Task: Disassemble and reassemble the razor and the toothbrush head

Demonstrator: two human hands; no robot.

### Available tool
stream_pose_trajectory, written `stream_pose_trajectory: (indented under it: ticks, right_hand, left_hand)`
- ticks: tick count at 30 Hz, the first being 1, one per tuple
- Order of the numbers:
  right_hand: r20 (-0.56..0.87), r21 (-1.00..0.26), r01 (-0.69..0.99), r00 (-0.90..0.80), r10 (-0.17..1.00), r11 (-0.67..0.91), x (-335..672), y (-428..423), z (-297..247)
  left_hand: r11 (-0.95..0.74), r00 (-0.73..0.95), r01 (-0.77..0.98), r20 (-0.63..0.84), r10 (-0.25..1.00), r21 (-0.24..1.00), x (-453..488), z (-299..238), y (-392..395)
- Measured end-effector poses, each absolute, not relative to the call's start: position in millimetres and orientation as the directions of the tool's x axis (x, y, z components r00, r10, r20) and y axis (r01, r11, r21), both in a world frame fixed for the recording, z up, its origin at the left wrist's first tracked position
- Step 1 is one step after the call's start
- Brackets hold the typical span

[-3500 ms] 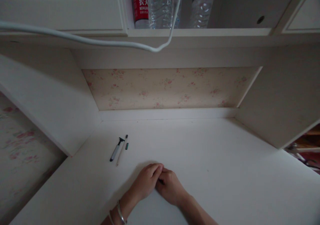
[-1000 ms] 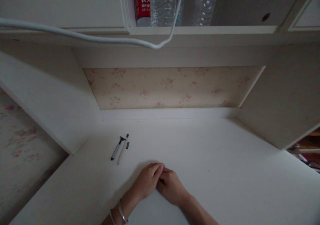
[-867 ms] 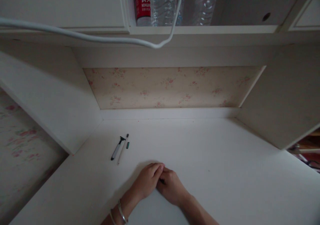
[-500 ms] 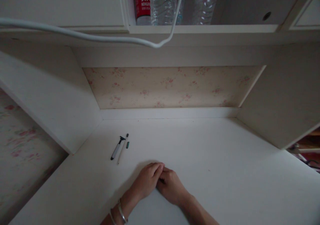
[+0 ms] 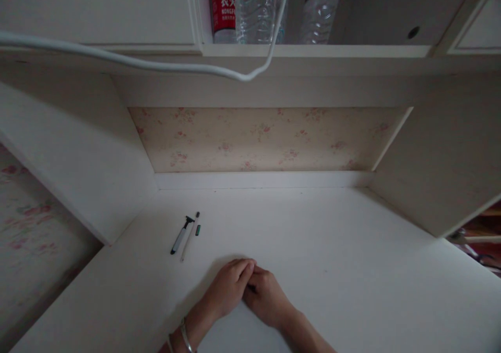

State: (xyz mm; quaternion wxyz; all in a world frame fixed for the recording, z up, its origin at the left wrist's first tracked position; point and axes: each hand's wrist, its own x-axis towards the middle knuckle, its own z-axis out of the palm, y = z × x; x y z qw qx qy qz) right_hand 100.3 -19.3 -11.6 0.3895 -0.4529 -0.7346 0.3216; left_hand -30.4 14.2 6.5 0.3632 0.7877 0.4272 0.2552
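My left hand (image 5: 230, 286) and my right hand (image 5: 266, 296) rest together on the white desk (image 5: 332, 238), fingertips meeting, the left fingers lying against the right ones. Both have their fingers closed; I see no object in either, though the palms are hidden. Silver bangles (image 5: 185, 335) circle the left wrist. Up and left of the hands lies a razor (image 5: 180, 236) with a grey handle and black head. Beside it is a thin white toothbrush (image 5: 189, 239) with a dark head. Close to that is a small dark green rectangular piece (image 5: 198, 230), its kind unclear.
White side panels (image 5: 78, 154) bound the desk, with flowered wallpaper (image 5: 254, 139) behind. Overhead, a shelf (image 5: 352, 50) holds plastic bottles (image 5: 254, 13), one with a red label. A white cable (image 5: 156, 65) hangs across in front. Items sit in an open compartment (image 5: 481, 235) at right.
The view has shifted slightly, so everything sits a little lower. The hands stay together and the razor, toothbrush and green piece have not moved on the desk.
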Motion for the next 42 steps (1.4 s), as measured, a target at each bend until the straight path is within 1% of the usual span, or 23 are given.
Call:
stream_pose_trajectory:
  ticks: [8,16,42]
  right_hand:
    - [0.287,-0.833,0.399,-0.283,0.915,0.384,100.0,-19.7,-10.2]
    - [0.273,-0.825,0.423,-0.282,0.92,0.374,100.6,-19.9,-11.8]
    - [0.294,-0.828,0.397,-0.294,0.91,0.396,100.2,-18.8,-10.9]
  left_hand:
    - [-0.376,0.512,0.469,0.102,0.853,0.799,-31.2,6.8,14.3]
    - [-0.376,0.513,0.475,0.097,0.853,0.796,-31.4,7.7,14.2]
    - [-0.386,0.51,0.487,0.104,0.854,0.783,-31.4,7.1,13.9]
